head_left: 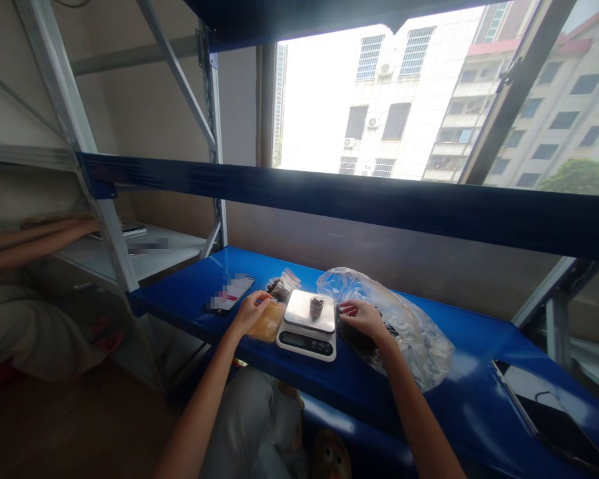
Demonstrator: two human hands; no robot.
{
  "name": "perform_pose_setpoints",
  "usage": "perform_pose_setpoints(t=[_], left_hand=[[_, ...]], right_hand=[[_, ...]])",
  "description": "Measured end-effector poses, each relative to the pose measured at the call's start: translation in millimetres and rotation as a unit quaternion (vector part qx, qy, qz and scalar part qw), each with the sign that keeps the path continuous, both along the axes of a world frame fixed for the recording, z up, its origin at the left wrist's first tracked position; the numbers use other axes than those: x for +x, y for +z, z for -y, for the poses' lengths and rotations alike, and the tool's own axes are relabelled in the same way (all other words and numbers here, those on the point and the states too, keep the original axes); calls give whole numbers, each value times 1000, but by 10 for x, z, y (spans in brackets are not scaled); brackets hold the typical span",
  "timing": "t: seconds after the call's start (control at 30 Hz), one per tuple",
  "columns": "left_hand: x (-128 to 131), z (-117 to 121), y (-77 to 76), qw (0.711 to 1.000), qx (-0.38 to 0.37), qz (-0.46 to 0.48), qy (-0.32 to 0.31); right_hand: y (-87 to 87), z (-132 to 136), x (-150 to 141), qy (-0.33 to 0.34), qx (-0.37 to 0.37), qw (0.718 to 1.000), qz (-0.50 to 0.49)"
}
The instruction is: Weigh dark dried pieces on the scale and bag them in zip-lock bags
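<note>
A white kitchen scale (307, 344) with a dark display stands at the front of the blue shelf. On its metal plate is a small cup (316, 306) with dark contents. My left hand (252, 313) is closed at the upper edge of a yellow-orange packet (264, 326), left of the scale; what its fingertips pinch is too small to make out. My right hand (364, 318) lies over dark pieces at the mouth of a large clear plastic bag (419, 332), its fingers slightly apart and its thumb hidden. Behind the packet sits a small zip bag (283, 285) of dark pieces.
A phone (234, 293) with a lit screen lies at the left, and a dark-screened device (549, 416) at the right edge. A blue crossbeam (329, 196) spans above the shelf (180, 296). Another person's arms (40, 236) rest at a neighbouring shelf.
</note>
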State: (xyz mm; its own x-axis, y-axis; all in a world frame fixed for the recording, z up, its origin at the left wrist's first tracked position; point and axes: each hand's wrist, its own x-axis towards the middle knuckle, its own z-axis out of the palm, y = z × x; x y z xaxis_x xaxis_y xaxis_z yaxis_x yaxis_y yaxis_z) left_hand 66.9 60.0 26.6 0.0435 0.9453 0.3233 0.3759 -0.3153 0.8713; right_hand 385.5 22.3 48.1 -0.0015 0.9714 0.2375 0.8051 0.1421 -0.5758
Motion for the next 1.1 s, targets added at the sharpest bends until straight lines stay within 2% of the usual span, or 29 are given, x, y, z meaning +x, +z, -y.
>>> perform_pose_setpoints(t=[0.27,0.5,0.7,0.93,1.1], left_hand=[[13,30,8,1000,-14,4,6],[6,7,-9,1000,6,-8,-4],[8,-6,-27,999,18,-35,0],[10,42,23,999,8,-34,-9],[17,21,-5,999,2,-45,-1]], right_hand=[[-28,-12,5,-7,23,1000,-8],[-20,-50,60,-28,58,997,-46],[-24,-87,51,-36,45,997,-59],[-29,-26,25,0,29,999,-25],[-46,11,3,18,13,1000,-1]])
